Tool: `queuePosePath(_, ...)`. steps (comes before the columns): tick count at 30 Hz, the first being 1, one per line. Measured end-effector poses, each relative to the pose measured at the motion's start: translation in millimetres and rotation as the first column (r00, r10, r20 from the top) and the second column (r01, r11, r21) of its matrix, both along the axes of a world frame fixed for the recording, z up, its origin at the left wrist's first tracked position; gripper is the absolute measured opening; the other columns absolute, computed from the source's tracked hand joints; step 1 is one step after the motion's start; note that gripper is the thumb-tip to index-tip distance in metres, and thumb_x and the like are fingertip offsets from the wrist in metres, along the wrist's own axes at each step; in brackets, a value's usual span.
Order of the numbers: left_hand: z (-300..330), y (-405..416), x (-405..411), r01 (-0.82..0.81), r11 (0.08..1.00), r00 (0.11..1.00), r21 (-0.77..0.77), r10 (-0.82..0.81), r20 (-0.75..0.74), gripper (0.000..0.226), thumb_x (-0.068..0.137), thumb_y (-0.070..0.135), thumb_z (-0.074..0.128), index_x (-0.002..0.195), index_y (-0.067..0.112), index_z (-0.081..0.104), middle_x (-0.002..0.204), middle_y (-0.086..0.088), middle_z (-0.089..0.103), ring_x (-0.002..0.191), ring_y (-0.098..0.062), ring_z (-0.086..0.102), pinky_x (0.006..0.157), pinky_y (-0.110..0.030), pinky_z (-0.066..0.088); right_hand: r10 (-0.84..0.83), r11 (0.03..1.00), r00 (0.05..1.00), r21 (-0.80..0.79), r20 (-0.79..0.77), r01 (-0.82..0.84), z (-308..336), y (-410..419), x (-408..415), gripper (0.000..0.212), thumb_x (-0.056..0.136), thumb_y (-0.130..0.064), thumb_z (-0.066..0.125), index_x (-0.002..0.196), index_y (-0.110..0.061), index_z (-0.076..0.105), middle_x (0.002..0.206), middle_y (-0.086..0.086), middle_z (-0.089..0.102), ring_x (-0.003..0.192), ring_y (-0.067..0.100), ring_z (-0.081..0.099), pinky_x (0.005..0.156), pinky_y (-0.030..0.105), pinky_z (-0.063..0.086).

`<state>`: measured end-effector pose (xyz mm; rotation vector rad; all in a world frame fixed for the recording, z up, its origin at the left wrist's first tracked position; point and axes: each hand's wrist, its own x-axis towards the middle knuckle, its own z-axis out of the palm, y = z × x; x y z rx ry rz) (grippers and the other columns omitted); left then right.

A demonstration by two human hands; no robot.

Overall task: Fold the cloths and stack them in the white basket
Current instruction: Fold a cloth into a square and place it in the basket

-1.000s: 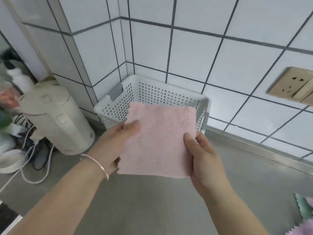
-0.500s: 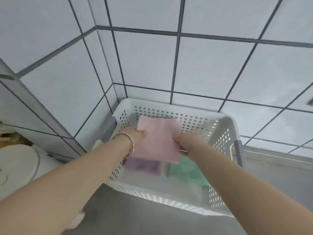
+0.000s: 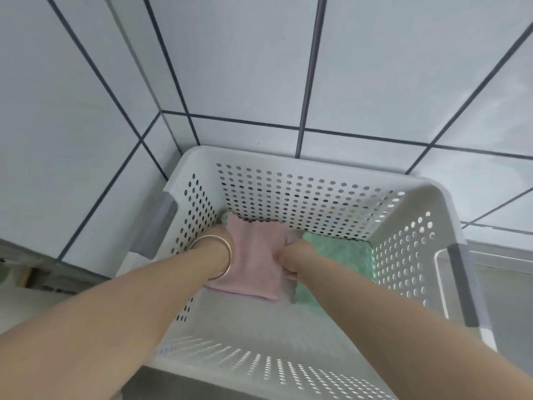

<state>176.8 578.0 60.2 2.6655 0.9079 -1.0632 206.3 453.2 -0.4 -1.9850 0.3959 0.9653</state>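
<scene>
The white perforated basket stands in the tiled corner. A folded pink cloth lies low inside it at the back left, on top of another cloth whose edge barely shows. My left hand, mostly hidden behind its bangled wrist, is on the cloth's left edge. My right hand pinches the cloth's right edge. A folded green cloth lies beside it on the basket floor at the right, partly under my right forearm.
White tiled walls with dark grout close in behind and to the left of the basket. The basket has grey handles on both sides. A strip of grey counter shows at the right.
Both hands have gone down into the basket with the pink cloth, from above the rim to the back left of its floor. The view has moved closer over the basket.
</scene>
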Motion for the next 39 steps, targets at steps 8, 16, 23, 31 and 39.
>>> queuePosePath(8,-2,1,5,0.546,0.782,0.796,0.3,-0.596,0.104,0.052,0.089,0.001,0.041,0.138,0.006,0.026,0.137,-0.014,0.033,0.124,-0.029,0.039,0.084,-0.036,0.046,0.504,0.845,0.747,-0.424,0.433,-0.325,25,-3,-10,0.032,0.084,-0.017,0.053,0.114,-0.009,0.044,0.113,0.009,0.05,0.103,0.027,0.051,0.076,0.032,0.039)
queuePosePath(16,-41,8,-11,0.648,0.75,0.757,0.131,-0.615,-0.223,0.12,0.072,0.032,0.076,0.145,0.006,-0.016,0.153,-0.02,-0.012,0.143,-0.034,-0.004,0.118,-0.04,0.014,0.954,0.301,0.222,-0.681,0.203,-0.668,0,-11,-23,0.086,0.089,-0.052,0.043,0.15,-0.012,-0.003,0.156,0.011,-0.016,0.144,0.026,-0.015,0.118,0.043,0.003)
queuePosePath(23,-10,5,-5,0.708,0.706,0.69,0.023,-0.685,-0.232,0.1,0.076,0.045,0.065,0.148,0.015,0.003,0.152,-0.019,0.011,0.139,-0.037,0.017,0.113,-0.045,0.027,0.97,0.23,0.222,-0.664,0.098,-0.711,14,-1,-10,0.081,0.088,-0.043,0.052,0.15,-0.011,0.011,0.157,0.012,0.002,0.145,0.028,0.001,0.116,0.048,0.013)
queuePosePath(31,118,-68,-7,0.738,0.592,0.567,0.322,-0.804,0.179,0.017,0.084,0.023,0.048,0.092,0.031,0.06,0.093,0.004,0.065,0.078,-0.017,0.059,0.071,-0.024,0.048,0.839,0.544,0.299,-0.73,0.455,-0.414,185,-52,-55,0.03,0.092,-0.016,0.046,0.12,-0.014,0.055,0.109,0.001,0.06,0.1,0.021,0.061,0.068,0.028,0.039)
queuePosePath(39,147,-240,-99,0.858,0.482,0.104,0.179,-0.503,0.858,0.016,0.072,0.027,0.063,0.079,0.037,0.053,0.061,0.015,0.056,0.056,-0.022,0.06,0.052,-0.031,0.049,0.252,0.886,0.337,-0.357,0.907,0.296,184,-230,-183,0.021,0.067,-0.013,0.051,0.086,-0.014,0.06,0.073,-0.001,0.06,0.058,0.023,0.056,0.047,0.019,0.026)
